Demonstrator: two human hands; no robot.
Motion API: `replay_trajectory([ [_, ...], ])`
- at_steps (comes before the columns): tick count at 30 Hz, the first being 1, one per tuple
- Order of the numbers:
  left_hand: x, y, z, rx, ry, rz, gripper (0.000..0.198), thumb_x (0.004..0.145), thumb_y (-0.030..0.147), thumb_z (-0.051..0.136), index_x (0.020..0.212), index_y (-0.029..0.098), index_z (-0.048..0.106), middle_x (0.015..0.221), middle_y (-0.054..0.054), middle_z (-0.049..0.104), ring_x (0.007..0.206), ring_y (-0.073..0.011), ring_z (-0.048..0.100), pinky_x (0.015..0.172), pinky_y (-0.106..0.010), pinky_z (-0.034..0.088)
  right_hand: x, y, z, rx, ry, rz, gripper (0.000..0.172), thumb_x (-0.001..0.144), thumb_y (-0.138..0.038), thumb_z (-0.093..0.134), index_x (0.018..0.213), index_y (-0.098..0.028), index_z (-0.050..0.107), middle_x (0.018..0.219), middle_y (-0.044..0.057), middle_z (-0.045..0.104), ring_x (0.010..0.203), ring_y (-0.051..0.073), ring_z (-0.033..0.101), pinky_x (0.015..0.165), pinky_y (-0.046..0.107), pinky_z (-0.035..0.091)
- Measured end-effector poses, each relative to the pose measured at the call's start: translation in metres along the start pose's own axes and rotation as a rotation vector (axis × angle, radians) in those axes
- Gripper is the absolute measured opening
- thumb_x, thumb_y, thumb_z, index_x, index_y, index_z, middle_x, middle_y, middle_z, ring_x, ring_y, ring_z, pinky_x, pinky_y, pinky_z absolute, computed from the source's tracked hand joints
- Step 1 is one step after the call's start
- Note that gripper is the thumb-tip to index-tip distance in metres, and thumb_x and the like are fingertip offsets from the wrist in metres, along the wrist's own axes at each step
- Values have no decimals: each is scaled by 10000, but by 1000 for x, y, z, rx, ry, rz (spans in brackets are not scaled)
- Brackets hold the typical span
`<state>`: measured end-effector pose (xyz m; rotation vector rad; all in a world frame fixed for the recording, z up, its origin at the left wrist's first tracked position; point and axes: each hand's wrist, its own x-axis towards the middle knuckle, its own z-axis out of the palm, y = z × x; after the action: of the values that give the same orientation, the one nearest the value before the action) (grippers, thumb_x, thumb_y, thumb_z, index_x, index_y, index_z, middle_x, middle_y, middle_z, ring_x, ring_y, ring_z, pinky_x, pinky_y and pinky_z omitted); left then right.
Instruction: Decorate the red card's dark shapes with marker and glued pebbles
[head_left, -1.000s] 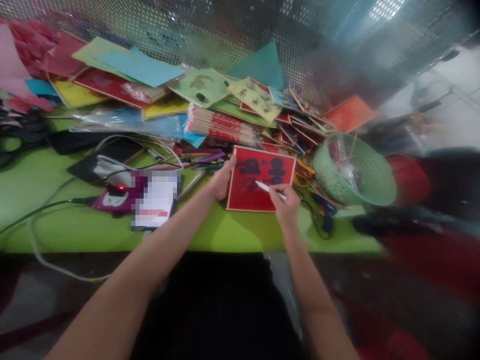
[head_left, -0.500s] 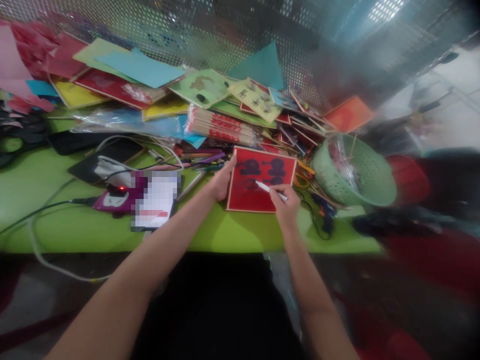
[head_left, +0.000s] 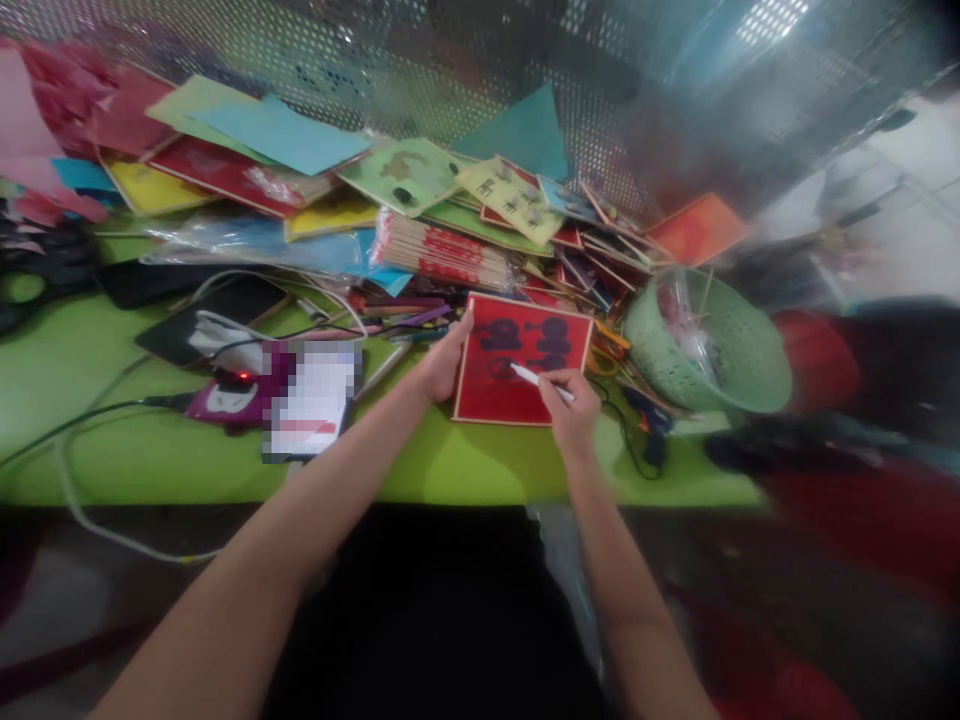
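A red square board (head_left: pixel 504 388) with dark shapes drawn on it lies on the green table (head_left: pixel 112 440). My left hand (head_left: pixel 442 362) grips the board's left edge, thumb up along the side. My right hand (head_left: pixel 571 410) is closed in a writing grip on a white pen (head_left: pixel 534 377), whose tip touches the dark shapes near the board's middle.
Coloured boards and paper sheets (head_left: pixel 300 170) pile up at the back against a perforated metal wall. A bundle of sticks (head_left: pixel 442 255), loose pens, cables, a phone (head_left: pixel 311 400), a green colander (head_left: pixel 712 340) and a glue gun (head_left: pixel 652 430) lie around the board.
The pen tip has shifted very slightly on the red board. Both hands stay where they were.
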<state>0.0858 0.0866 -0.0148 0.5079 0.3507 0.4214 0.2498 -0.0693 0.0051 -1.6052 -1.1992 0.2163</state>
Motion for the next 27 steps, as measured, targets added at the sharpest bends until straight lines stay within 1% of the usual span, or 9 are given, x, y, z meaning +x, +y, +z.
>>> replay_trajectory([
  [3, 1, 0, -2, -17, -17, 3, 787, 1050, 732, 330, 1484, 148, 630, 1262, -183, 788, 1183, -364, 761, 1138, -567, 537, 0, -1, 0, -7, -16, 13, 171, 908, -385, 709, 873, -226, 760, 758, -7, 738, 644, 152, 619, 617, 274, 485],
  [6, 1, 0, -4, -25, -38, 6, 776, 1057, 722, 318, 1493, 157, 622, 1285, -177, 781, 1213, -365, 748, 1148, -571, 529, 0, -1, 0, 1, -6, 19, 158, 899, -376, 713, 861, -229, 755, 750, -8, 733, 642, 154, 615, 615, 278, 484],
  [9, 2, 0, -4, -16, -38, -6, 766, 1062, 714, 316, 1503, 162, 611, 1304, -175, 774, 1248, -368, 731, 1161, -580, 516, 0, -1, -1, -5, -3, 11, 158, 900, -376, 709, 851, -232, 752, 737, -10, 726, 634, 155, 608, 609, 280, 480],
  [13, 3, -1, -6, -11, -39, 5, 758, 1054, 716, 357, 1500, 160, 614, 1313, -182, 768, 1253, -373, 728, 1162, -587, 515, -1, 1, -1, -3, -14, 1, 158, 905, -376, 706, 861, -233, 757, 744, -8, 730, 633, 155, 609, 608, 281, 478],
  [17, 4, -2, -9, -34, -78, 11, 771, 1049, 725, 358, 1501, 155, 614, 1319, -189, 764, 1252, -377, 727, 1156, -591, 519, -1, 2, 0, 5, 3, 1, 147, 899, -365, 715, 853, -231, 755, 746, -10, 733, 639, 153, 616, 614, 280, 483],
  [21, 4, -2, -9, -42, -51, 14, 770, 1060, 715, 330, 1482, 145, 629, 1288, -187, 777, 1241, -374, 734, 1147, -583, 528, 0, 1, 0, 6, 32, -17, 125, 893, -341, 720, 843, -231, 751, 749, -10, 737, 645, 153, 627, 620, 280, 493],
  [27, 2, 0, -3, -50, -22, -7, 755, 1066, 702, 320, 1488, 155, 625, 1273, -174, 787, 1226, -365, 743, 1145, -571, 532, 0, 1, 1, 21, -10, -33, 135, 910, -355, 719, 872, -232, 760, 771, -6, 747, 646, 152, 634, 618, 278, 494],
])
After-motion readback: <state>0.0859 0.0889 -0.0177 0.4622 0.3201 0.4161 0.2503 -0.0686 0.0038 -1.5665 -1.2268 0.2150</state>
